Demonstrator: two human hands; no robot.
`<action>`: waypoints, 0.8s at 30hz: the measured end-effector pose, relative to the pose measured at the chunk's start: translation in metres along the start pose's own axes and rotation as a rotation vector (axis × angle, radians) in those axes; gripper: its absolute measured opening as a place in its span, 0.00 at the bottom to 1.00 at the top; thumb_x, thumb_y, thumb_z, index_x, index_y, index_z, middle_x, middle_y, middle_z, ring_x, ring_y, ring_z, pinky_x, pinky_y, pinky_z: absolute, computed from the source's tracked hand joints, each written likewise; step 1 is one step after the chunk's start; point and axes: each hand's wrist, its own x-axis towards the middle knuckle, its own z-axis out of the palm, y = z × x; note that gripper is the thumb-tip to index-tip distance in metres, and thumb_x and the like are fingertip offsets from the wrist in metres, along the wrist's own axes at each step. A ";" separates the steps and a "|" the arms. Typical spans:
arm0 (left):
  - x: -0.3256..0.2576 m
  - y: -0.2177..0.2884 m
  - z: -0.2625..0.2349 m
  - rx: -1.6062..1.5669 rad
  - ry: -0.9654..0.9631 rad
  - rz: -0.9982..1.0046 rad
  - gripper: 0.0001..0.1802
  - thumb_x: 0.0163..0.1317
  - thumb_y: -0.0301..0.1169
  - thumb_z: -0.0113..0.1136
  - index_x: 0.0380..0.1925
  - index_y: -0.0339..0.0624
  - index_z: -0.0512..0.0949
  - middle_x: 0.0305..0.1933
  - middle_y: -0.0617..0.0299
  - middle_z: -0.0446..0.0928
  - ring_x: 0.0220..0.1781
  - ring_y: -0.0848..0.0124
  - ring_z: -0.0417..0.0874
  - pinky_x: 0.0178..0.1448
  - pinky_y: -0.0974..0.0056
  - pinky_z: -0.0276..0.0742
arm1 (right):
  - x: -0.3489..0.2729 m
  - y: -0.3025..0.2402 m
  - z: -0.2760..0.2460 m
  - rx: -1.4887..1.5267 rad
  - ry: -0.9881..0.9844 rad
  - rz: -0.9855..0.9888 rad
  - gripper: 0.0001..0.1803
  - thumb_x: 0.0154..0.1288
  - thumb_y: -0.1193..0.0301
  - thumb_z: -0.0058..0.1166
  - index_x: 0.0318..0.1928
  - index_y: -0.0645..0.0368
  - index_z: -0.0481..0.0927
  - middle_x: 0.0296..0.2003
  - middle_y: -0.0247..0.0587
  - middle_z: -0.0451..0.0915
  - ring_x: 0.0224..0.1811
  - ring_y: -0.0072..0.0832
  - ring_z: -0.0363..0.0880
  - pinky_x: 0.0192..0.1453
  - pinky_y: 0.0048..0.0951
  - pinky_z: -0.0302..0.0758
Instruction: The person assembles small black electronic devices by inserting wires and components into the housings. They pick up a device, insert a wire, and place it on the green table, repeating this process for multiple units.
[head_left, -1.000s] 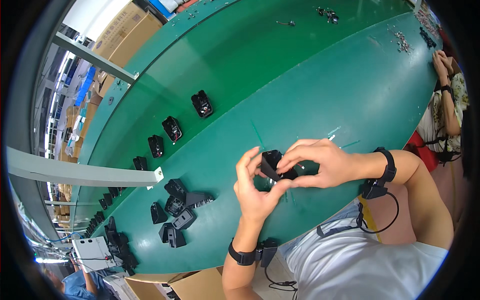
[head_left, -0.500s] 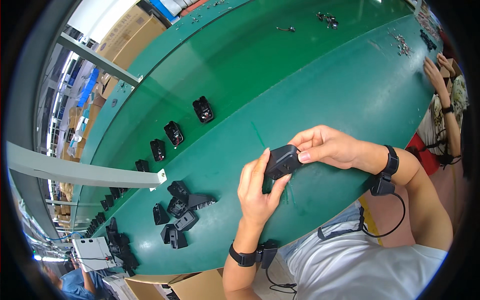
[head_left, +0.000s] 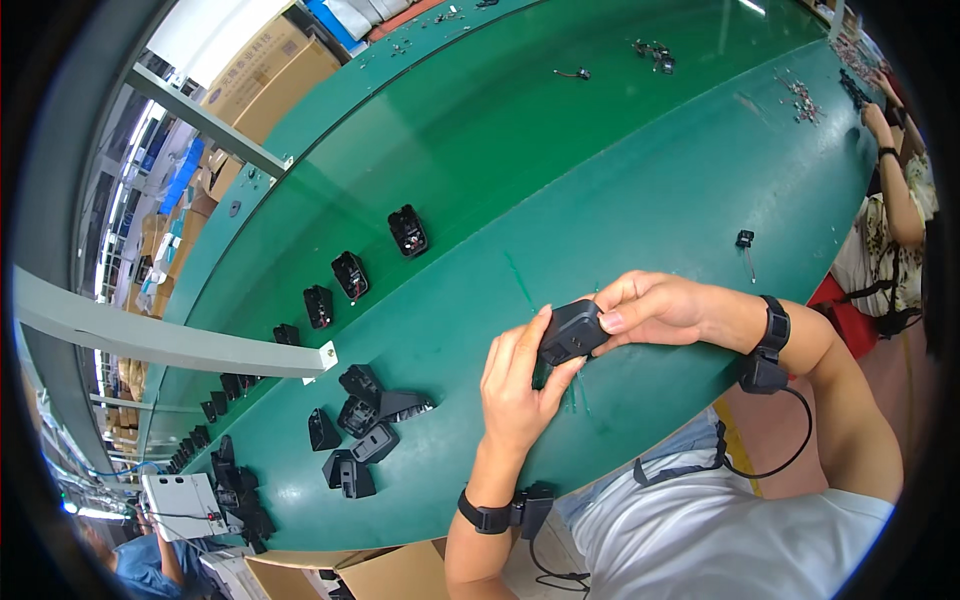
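Observation:
Over the green bench I hold a small black plastic housing (head_left: 573, 333) with rounded corners, tilted. My left hand (head_left: 515, 385) grips its left side, with the thumb below and the fingers along the upper edge. At its right end, my right hand (head_left: 650, 312) pinches the housing between thumb and fingers. What lies inside or beneath it is hidden. Left of my hands, a loose pile of similar black housings (head_left: 372, 443) rests on the bench. Beyond my right wrist lies a small black part with a thin lead (head_left: 745, 239).
Open black housings (head_left: 408, 231) with parts inside line the darker green strip beyond the bench (head_left: 640, 210). A grey metal frame arm (head_left: 180, 335) crosses the left side. Small metal parts (head_left: 800, 100) lie at the far right, near a co-worker's hand (head_left: 877, 124). Cardboard boxes (head_left: 400, 572) stand below the front edge.
My right hand has shifted slightly and the housing has turned a little between my hands. A small black part with a lead now lies on the bench at right. The co-worker's hands have moved.

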 end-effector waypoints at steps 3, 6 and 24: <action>0.000 0.000 -0.001 -0.001 -0.029 -0.020 0.33 0.53 0.30 0.75 0.60 0.35 0.77 0.47 0.51 0.81 0.46 0.58 0.83 0.50 0.58 0.79 | 0.002 0.006 -0.004 0.043 -0.015 -0.013 0.11 0.71 0.66 0.61 0.46 0.59 0.84 0.49 0.34 0.82 0.53 0.25 0.79 0.62 0.33 0.75; 0.001 0.000 -0.001 -0.040 -0.035 -0.040 0.33 0.53 0.29 0.75 0.60 0.36 0.77 0.47 0.51 0.81 0.46 0.58 0.83 0.50 0.59 0.80 | 0.001 0.008 -0.005 0.118 -0.047 0.002 0.11 0.71 0.66 0.60 0.47 0.60 0.83 0.49 0.35 0.82 0.53 0.26 0.80 0.62 0.35 0.76; -0.008 0.003 -0.061 0.419 0.095 -0.132 0.25 0.55 0.32 0.71 0.54 0.41 0.78 0.52 0.53 0.76 0.51 0.53 0.79 0.56 0.53 0.76 | 0.074 -0.046 0.035 -1.612 0.123 -0.676 0.13 0.56 0.69 0.69 0.41 0.59 0.87 0.66 0.52 0.71 0.62 0.48 0.76 0.67 0.42 0.72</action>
